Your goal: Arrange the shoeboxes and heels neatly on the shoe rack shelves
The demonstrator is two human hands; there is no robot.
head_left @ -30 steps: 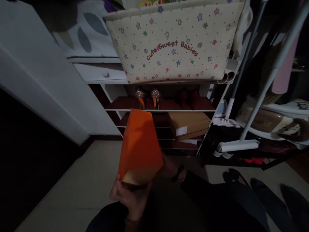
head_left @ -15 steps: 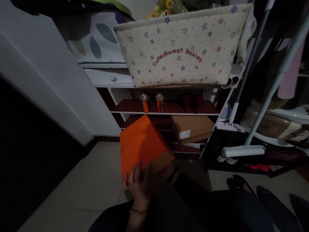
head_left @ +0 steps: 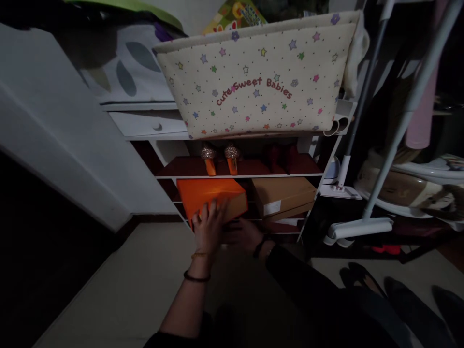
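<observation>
An orange shoebox [head_left: 210, 188] with a brown end sits partly inside the shelf on the left. My left hand [head_left: 209, 224] grips its near side, fingers bent over the orange face. Below the box's brown end is my right hand [head_left: 246, 236], its fingers stretched to the left and partly in shadow. Whether they touch the underside is hard to see. To the right, a brown cardboard shoebox [head_left: 286, 193] with a white label occupies the same shelf level. Sparkly high heels [head_left: 232, 157] stand on the shelf above, beside dark red shoes [head_left: 281, 154].
A fabric bin [head_left: 253, 111] with stars tops the shoe rack [head_left: 174, 168]. A white drawer [head_left: 145, 123] is at its left. Mops with long handles [head_left: 395, 154] lean at the right, near basins [head_left: 384, 181]. Dark shoes [head_left: 357, 275] lie on the floor at lower right.
The orange shoebox has moved forward and levelled out, from in front of the rack to partly inside it. Both my hands have moved forward, and the right one's fingers now show.
</observation>
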